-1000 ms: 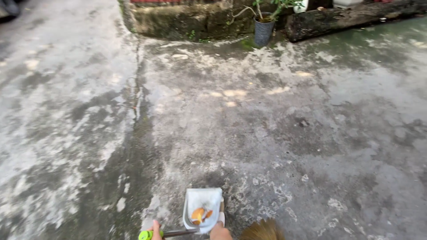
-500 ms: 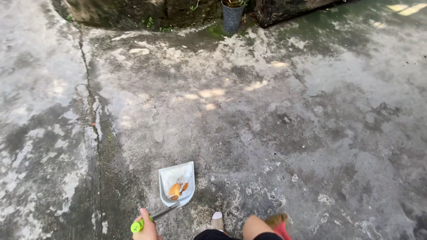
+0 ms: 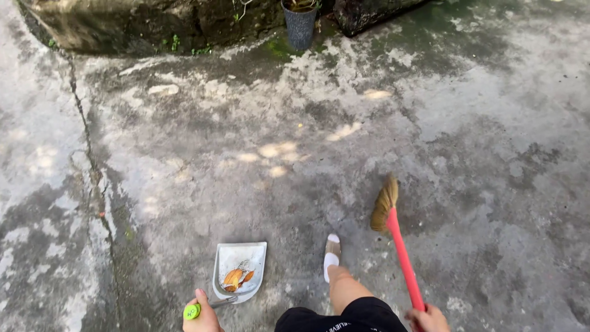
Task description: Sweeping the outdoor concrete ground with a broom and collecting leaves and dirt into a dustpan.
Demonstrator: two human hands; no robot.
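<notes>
Spill hazard: loaded dustpan carried level beside a moving foot

The left hand (image 3: pixel 201 315) is wrapped closed around the green-capped grip of a long-handled grey plastic dustpan (image 3: pixel 239 269), whose tray sits at or just above the cracked, stained concrete floor (image 3: pixel 295 160) and holds a few orange-brown dry leaves (image 3: pixel 236 278); if the handle tilts forward or a gust crosses the open mouth, the leaves could slide back out. The right hand (image 3: pixel 427 320) is clenched around the red plastic shaft of a straw-bristle broom (image 3: pixel 393 237), bristle head raised clear of the ground; a careless swing could flick grit away from the tray. A foot in a pale slipper (image 3: pixel 332 258) lands just beside the tray and could kick it. A dark ribbed plant pot (image 3: pixel 300 24) stands well apart by the mossy wall
</notes>
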